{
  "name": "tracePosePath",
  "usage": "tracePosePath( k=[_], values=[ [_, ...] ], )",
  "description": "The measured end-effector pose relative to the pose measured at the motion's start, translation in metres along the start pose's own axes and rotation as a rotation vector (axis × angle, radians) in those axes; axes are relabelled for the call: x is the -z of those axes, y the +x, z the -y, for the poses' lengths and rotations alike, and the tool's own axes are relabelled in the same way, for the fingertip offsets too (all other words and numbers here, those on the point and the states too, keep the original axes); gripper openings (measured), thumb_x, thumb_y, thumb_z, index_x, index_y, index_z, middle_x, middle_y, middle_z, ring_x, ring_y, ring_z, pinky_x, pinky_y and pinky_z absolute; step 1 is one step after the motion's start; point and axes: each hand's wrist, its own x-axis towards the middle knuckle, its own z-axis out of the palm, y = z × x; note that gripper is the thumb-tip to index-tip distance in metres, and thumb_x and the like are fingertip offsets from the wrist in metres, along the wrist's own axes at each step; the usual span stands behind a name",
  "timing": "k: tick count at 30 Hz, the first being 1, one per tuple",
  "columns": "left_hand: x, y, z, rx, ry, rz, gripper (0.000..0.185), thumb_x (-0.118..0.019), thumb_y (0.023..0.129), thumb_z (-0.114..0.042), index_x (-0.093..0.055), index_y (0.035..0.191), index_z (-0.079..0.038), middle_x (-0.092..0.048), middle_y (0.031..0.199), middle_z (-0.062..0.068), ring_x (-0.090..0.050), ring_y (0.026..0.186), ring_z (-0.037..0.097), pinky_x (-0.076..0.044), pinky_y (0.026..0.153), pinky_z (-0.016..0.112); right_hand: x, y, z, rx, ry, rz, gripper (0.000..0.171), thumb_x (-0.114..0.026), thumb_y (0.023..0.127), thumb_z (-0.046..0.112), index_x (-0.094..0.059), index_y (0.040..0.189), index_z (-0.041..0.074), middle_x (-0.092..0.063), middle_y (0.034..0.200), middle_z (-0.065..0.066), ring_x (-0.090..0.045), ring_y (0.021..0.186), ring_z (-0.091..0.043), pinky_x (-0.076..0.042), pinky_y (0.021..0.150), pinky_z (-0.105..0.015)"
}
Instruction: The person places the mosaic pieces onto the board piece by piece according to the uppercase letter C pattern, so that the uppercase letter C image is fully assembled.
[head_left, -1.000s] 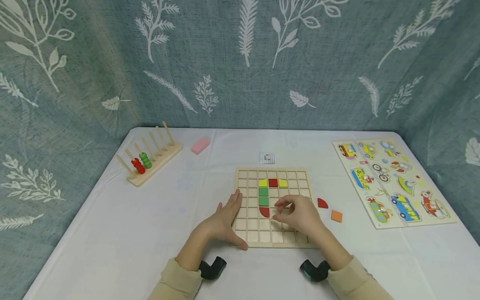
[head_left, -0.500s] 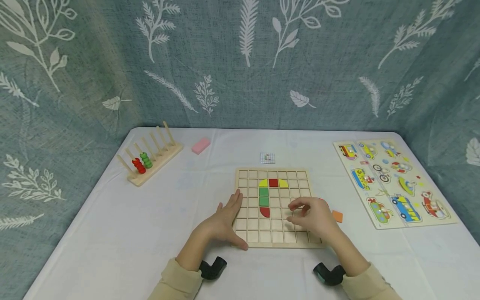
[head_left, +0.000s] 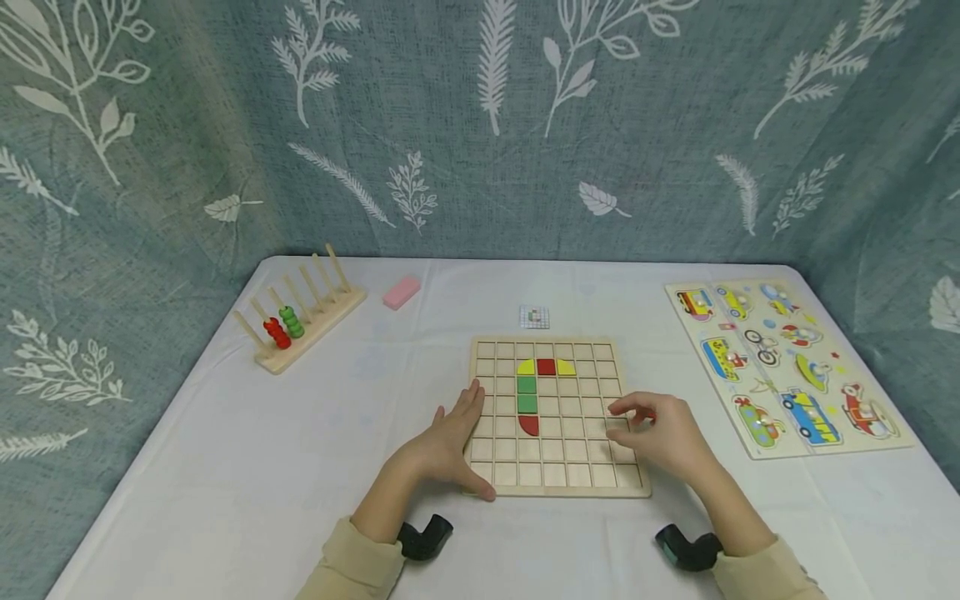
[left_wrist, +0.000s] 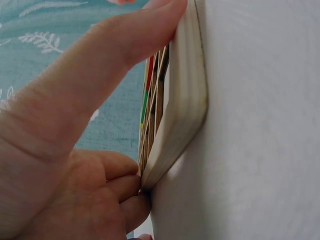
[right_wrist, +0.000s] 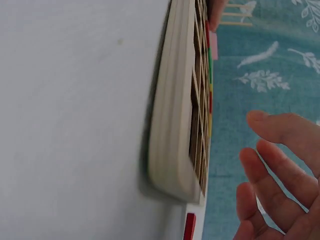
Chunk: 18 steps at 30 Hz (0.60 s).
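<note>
A wooden grid board [head_left: 570, 477] lies in the middle of the white table. In its cells sit a yellow-red-yellow row [head_left: 547, 366], two green squares [head_left: 527, 394] and a red half-round [head_left: 529, 425]. My left hand [head_left: 456, 435] rests on the board's left edge with straight fingers, its thumb [left_wrist: 115, 60] lying along the rim [left_wrist: 185, 110]. My right hand [head_left: 654, 427] hovers at the board's right edge [right_wrist: 172, 115] with relaxed fingers [right_wrist: 280, 170], holding nothing. It hides the loose pieces beside the board in the head view. A red piece [right_wrist: 189, 226] lies just beyond the board's corner.
A peg rack [head_left: 300, 321] with red and green rings stands at the back left, a pink block [head_left: 401, 292] behind it. A small pattern card [head_left: 534, 316] lies behind the board. A vehicle puzzle board [head_left: 783, 362] lies at the right. A leaf-patterned cloth hangs behind.
My right hand has moved right from the board's middle to its right edge, now covering the red and orange loose pieces. The left hand has stayed put.
</note>
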Motion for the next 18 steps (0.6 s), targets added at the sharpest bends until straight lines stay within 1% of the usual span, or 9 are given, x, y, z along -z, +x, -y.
tracePosePath(
  k=[4,8,12,14,18],
  values=[
    [-0.001,0.0,0.001,0.003,-0.003,-0.002,0.131,-0.09,0.049,-0.031,-0.008,0.144,0.004,0.001,0.152,0.014,-0.001,0.139,0.026,-0.003,0.109,0.051,0.004,-0.002,-0.007,0.009,-0.014,-0.009,0.026,-0.079,0.069,0.013,-0.07,0.093,0.008,-0.067,0.087,-0.001,-0.053,0.077,-0.017,-0.044,0.064,-0.03],
    [-0.001,0.001,0.001,0.006,-0.004,0.0,0.131,-0.09,0.049,-0.031,-0.008,0.144,0.004,0.001,0.152,0.014,-0.001,0.139,0.026,-0.003,0.109,0.051,0.008,-0.004,-0.014,0.013,-0.03,-0.021,0.028,-0.08,0.068,0.012,-0.07,0.094,0.008,-0.067,0.092,-0.004,-0.056,0.077,-0.017,-0.048,0.064,-0.028],
    [-0.001,0.001,0.001,0.008,-0.004,-0.002,0.131,-0.09,0.049,-0.032,-0.008,0.144,0.003,0.001,0.152,0.014,-0.001,0.139,0.026,-0.003,0.109,0.051,0.013,-0.006,-0.018,0.02,-0.056,-0.035,0.028,-0.079,0.067,0.01,-0.07,0.093,0.006,-0.067,0.096,-0.007,-0.055,0.076,-0.017,-0.048,0.064,-0.028],
    [-0.001,0.001,0.001,0.009,-0.001,-0.002,0.131,-0.09,0.049,-0.032,-0.008,0.145,0.003,0.001,0.152,0.013,-0.001,0.139,0.025,-0.003,0.109,0.05,0.015,-0.006,-0.021,0.014,-0.069,-0.036,0.028,-0.079,0.067,0.01,-0.07,0.093,0.007,-0.068,0.095,-0.007,-0.054,0.075,-0.018,-0.047,0.064,-0.029],
    [-0.001,0.001,0.002,0.007,0.005,-0.001,0.131,-0.09,0.049,-0.033,-0.008,0.145,0.003,0.001,0.152,0.013,-0.001,0.139,0.025,-0.003,0.109,0.05,0.02,-0.009,-0.024,-0.011,-0.089,-0.033,0.028,-0.079,0.068,0.011,-0.07,0.094,0.009,-0.066,0.086,-0.003,-0.052,0.074,-0.018,-0.044,0.061,-0.029]
  ],
)
